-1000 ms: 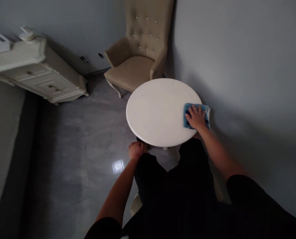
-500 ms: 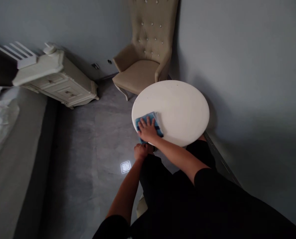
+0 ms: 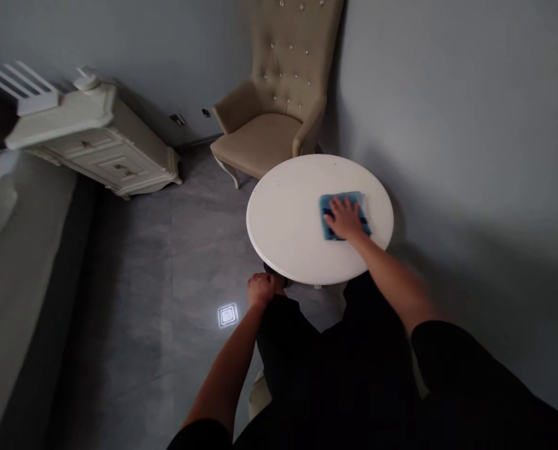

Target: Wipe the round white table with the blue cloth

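Note:
My right hand point(image 3: 343, 217) lies flat, fingers spread, on a folded blue cloth point(image 3: 328, 203) with a dark band and a pale edge. Under the cloth is the white round table point(image 3: 288, 231), toward its right side. My left hand point(image 3: 261, 289) rests by my left knee, just below the table's near-left rim. Its fingers look curled in, with nothing visible in them, and part of them is turned from view.
A tan buttoned armchair point(image 3: 264, 140) stands behind the table. A grey wall point(image 3: 471, 156) rises on the right. To the left are a white cabinet point(image 3: 138, 147) carrying a white router point(image 3: 37, 102), and a grey bed point(image 3: 30, 231). A bright square pattern point(image 3: 228, 315) shows on the floor.
My right hand has slid the blue cloth from the table's near-left edge across to its right side. My left hand stays by the knee.

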A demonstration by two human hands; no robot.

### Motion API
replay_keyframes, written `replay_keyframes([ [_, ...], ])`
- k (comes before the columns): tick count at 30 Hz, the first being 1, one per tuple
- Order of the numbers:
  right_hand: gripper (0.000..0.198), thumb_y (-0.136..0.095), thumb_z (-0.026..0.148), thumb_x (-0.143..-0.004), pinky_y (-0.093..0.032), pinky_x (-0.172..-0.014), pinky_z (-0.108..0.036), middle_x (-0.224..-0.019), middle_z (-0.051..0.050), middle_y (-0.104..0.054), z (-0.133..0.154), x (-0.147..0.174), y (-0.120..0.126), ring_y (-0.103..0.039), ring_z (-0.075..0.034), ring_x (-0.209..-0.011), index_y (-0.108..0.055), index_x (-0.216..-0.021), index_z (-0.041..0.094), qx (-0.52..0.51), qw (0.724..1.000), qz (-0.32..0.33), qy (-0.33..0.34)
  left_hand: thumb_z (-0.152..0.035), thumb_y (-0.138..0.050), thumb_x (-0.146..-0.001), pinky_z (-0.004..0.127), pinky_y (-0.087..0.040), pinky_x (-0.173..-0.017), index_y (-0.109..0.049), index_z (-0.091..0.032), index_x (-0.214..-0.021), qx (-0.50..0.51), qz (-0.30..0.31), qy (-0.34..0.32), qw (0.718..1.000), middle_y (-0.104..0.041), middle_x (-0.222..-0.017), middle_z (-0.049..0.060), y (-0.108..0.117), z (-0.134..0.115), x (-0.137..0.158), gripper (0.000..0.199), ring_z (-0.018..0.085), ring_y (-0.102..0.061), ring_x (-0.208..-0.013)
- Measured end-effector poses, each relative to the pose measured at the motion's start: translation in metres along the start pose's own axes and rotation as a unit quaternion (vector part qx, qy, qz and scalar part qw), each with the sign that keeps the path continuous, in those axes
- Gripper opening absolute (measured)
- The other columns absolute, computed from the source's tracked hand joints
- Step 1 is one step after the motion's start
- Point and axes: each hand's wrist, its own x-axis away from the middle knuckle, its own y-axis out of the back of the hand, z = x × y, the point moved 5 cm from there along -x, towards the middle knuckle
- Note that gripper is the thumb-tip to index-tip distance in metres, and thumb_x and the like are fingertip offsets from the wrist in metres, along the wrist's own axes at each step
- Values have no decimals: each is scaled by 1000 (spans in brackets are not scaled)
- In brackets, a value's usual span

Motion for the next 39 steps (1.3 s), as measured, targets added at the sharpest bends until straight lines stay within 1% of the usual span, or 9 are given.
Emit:
replay_keyframes([
  [4,79,-33,56,-117,-14,-137,-81,-191,-16,-25,-111,-18,22,-17,-51,-174,-36,-181,11,26,988,-19,-154,-35,-48,-110,41,-52,-113,-90,-18,-105,9,6,4,1000,-85,-120,16,4,4,1,45,31,-75,-122],
  [8,81,-26,54,-118,-18,-133,-85,-190,-26,-19,-116,-36,18,-14,-53,-174,-32,-182,5,20,963,-62,-263,-37,-49,-111,41,-53,-111,-90,-18,-104,12,0,5,1000,-85,-118,16,5,7,0,46,31,-75,-121],
  [11,79,-29,50,-118,-14,-131,-87,-190,-27,-19,-45,-55,1,-12,-56,-172,-34,-181,3,3,968,-73,-242,-37,-49,-110,41,-53,-110,-90,-18,-102,7,-2,1,1000,-85,-116,16,3,6,-3,46,32,-75,-120],
  [16,78,-35,48,-113,0,-135,-84,-192,-13,-23,154,-53,-40,-9,-53,-175,-38,-181,10,-42,999,-8,5,-37,-49,-110,41,-53,-108,-90,-18,-103,-13,7,1,1000,-85,-115,17,5,1,-5,45,32,-76,-119],
  [19,75,-42,59,-107,3,-145,-64,-190,12,-28,253,-20,-63,-11,-34,-179,-44,-178,35,-69,992,18,108,-36,-49,-111,39,-53,-110,-90,-19,-107,-21,16,9,1000,-85,-120,15,8,-1,-3,45,31,-75,-122],
  [23,75,-50,59,-101,13,-147,-54,-186,29,-25,302,14,-81,-1,-23,-181,-42,-175,52,-119,966,70,219,-36,-46,-113,39,-53,-110,-89,-18,-111,-29,22,3,999,-85,-125,14,10,-2,1,47,30,-75,-124],
  [27,75,-46,65,-105,2,-148,-54,-188,21,-28,241,-10,-63,-6,-28,-181,-45,-177,45,-95,976,65,184,-33,-48,-111,41,-52,-111,-89,-16,-108,-28,14,7,999,-84,-124,17,9,-2,3,45,32,-74,-124],
  [32,76,-36,52,-114,-11,-139,-78,-190,-15,-28,72,-61,-13,-17,-50,-175,-44,-178,12,-19,998,17,56,-36,-48,-111,43,-52,-109,-89,-17,-103,-2,5,-4,1000,-85,-119,17,8,-3,1,46,33,-74,-121],
  [39,77,-28,58,-118,-21,-135,-79,-189,-20,-28,-136,-60,23,-24,-51,-172,-40,-180,13,34,975,-57,-211,-41,-50,-112,43,-51,-110,-90,-20,-101,26,3,-16,1000,-85,-115,16,4,4,-3,47,32,-74,-118],
])
